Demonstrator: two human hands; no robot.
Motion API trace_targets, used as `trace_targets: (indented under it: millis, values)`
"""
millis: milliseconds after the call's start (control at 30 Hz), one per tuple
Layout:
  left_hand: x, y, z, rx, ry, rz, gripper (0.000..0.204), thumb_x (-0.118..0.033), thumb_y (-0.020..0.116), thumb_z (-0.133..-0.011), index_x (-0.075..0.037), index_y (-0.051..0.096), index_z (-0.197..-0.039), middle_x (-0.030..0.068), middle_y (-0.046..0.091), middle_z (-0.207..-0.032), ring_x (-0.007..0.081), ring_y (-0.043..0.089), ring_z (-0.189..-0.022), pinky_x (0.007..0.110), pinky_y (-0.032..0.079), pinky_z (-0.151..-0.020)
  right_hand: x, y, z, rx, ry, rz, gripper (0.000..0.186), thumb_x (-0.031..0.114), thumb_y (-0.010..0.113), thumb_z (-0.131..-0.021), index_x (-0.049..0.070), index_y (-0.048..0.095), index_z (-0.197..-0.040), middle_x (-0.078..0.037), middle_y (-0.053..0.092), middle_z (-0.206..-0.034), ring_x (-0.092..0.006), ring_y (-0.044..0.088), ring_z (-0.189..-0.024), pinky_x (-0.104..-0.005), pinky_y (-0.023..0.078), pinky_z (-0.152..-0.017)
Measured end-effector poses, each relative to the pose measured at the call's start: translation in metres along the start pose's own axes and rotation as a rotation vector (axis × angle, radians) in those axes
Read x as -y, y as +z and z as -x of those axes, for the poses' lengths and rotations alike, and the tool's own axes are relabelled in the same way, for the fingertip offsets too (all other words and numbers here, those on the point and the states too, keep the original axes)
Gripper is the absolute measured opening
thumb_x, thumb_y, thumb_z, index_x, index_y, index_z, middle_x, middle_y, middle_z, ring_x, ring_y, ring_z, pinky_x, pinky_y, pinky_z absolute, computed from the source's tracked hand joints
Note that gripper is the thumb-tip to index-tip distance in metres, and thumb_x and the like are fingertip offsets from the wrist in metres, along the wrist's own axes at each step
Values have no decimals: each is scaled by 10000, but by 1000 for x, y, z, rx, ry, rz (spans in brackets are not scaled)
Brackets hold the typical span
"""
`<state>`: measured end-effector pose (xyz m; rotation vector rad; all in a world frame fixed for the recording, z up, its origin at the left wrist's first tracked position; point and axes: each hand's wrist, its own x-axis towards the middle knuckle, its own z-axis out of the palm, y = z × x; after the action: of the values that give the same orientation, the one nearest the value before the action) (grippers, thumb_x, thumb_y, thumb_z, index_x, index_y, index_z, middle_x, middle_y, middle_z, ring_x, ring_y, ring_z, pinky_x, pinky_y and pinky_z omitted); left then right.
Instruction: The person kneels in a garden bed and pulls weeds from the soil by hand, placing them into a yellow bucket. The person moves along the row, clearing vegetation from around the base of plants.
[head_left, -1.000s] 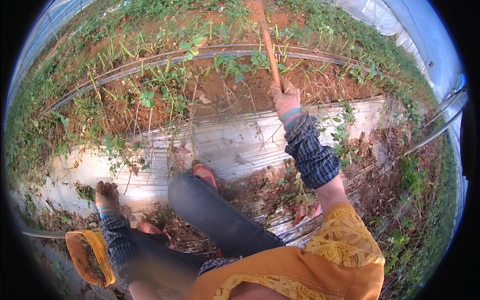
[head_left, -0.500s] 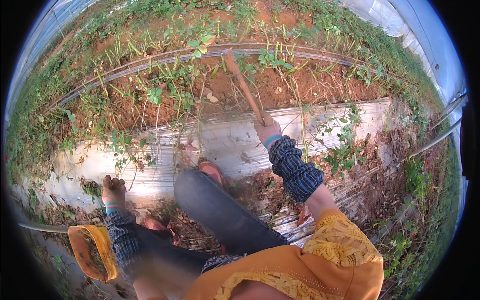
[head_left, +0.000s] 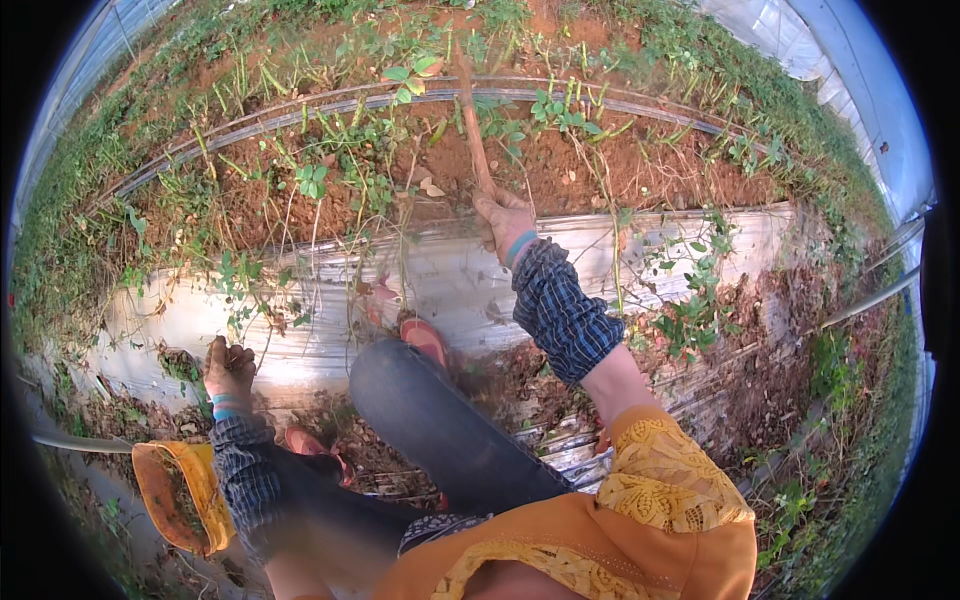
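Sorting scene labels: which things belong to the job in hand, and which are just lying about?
Likely in use:
wooden handle, gripped by the right hand
left hand, curled, contents unclear
reddish soil around the handle

Apparently just lying about:
pale plastic sheet
yellow container, role uncertain
curved pole, far right

one left hand (head_left: 229,370), one right hand (head_left: 507,223), one wooden handle (head_left: 470,118), one yellow container (head_left: 208,490), two checked sleeves (head_left: 570,315), two striped cuffs (head_left: 521,248), two trouser legs (head_left: 450,430), two red shoes (head_left: 425,340), one orange top (head_left: 560,535), at least two pale pipes (head_left: 872,300), leafy plants (head_left: 695,320) too many to count
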<state>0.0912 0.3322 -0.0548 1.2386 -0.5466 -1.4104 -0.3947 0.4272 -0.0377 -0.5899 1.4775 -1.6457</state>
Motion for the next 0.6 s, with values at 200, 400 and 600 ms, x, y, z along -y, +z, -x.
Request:
trace_targets:
  millis: [200,400,600]
  values:
    - [3,-1,-5,-39,8,-27,117,-219,649,-889,-112,607,-911,22,559,-653,156,506,-561,276,396,-479,-53,11,-37,-135,16,-107,175,318,567,-939,145,587,-961,4,519,-619,-104,448,-435,-264,356,-367]
    - [-1,-8,1,-31,24,-36,124,-218,677,-869,-119,603,-887,9,544,-640,139,480,-541,267,365,-465,-122,-36,17,-218,192,13,200,305,569,-939,117,634,-926,6,498,-570,-69,380,-386,-248,326,-346]
    - [-17,-19,12,36,26,-118,167,-290,686,-862,-160,603,-929,6,611,-682,176,621,-593,251,454,-455,-115,-99,79,-119,190,42,226,314,585,-932,97,648,-930,5,493,-556,-85,371,-370,-252,289,-325]
